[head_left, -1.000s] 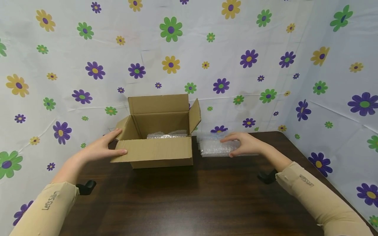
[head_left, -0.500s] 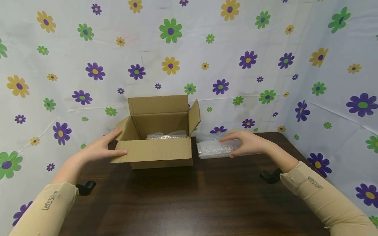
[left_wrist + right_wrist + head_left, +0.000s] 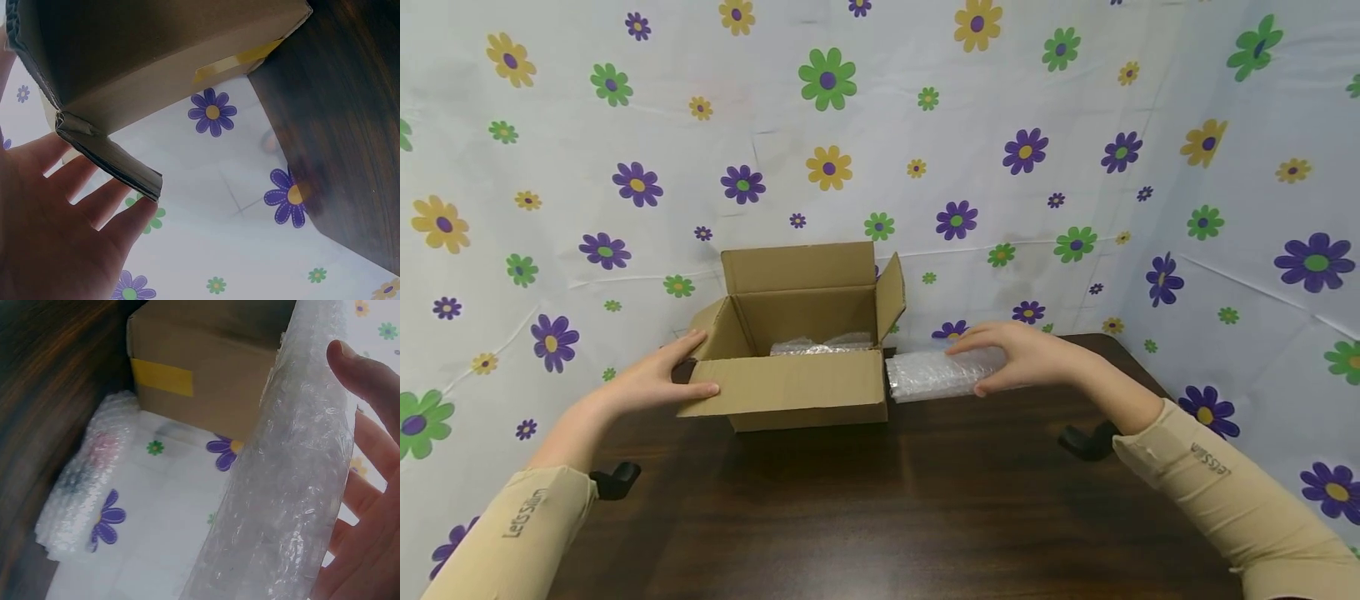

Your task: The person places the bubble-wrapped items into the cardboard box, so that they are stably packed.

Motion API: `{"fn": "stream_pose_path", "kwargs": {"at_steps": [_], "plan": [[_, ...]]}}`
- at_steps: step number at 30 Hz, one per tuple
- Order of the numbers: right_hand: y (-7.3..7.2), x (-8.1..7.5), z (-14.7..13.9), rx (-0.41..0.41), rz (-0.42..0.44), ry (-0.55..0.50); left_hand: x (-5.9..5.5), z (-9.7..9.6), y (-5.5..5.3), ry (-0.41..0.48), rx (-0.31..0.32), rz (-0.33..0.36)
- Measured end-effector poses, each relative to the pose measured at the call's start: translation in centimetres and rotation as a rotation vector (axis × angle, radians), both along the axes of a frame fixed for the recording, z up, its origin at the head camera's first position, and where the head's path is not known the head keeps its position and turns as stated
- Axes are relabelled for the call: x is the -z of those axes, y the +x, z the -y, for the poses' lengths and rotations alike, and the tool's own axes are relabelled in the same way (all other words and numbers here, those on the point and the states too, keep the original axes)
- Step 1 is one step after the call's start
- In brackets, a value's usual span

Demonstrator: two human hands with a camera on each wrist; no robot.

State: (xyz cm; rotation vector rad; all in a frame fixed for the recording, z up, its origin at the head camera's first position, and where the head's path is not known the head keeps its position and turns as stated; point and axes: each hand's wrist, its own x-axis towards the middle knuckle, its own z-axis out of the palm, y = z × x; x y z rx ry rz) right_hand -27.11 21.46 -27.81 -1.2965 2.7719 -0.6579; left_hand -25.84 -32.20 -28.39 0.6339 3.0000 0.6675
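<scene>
An open cardboard box (image 3: 805, 387) stands on the table, its flaps spread. My left hand (image 3: 655, 375) holds its left corner, thumb on the front flap and fingers at the outside of the left flap. In the left wrist view the fingertips meet the edge of that flap (image 3: 119, 162). My right hand (image 3: 1026, 358) grips a bubble-wrapped package (image 3: 932, 373), its left end close to the box's right side. The thumb lies on the near face of the package (image 3: 281, 475) in the right wrist view. Inside the box, more bubble wrap (image 3: 823, 345) shows above the front wall.
Another bubble-wrapped package (image 3: 90, 475), with something reddish inside, lies on the dark wooden table (image 3: 865, 508) near its far edge, right of the box. A flower-print cloth (image 3: 700, 142) hangs close behind the box and along the right.
My right hand has shifted slightly left with the bubble-wrapped package, whose end is now nearer the box. The left hand stays on the box corner.
</scene>
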Motion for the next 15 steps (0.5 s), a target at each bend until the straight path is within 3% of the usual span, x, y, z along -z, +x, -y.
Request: {"fn": "stream_pose_path", "kwargs": {"at_steps": [15], "plan": [[1.1,-4.0,1.1,-0.054,-0.016,0.009,0.1,0.1,-0.1,0.007,0.005,0.000]]}}
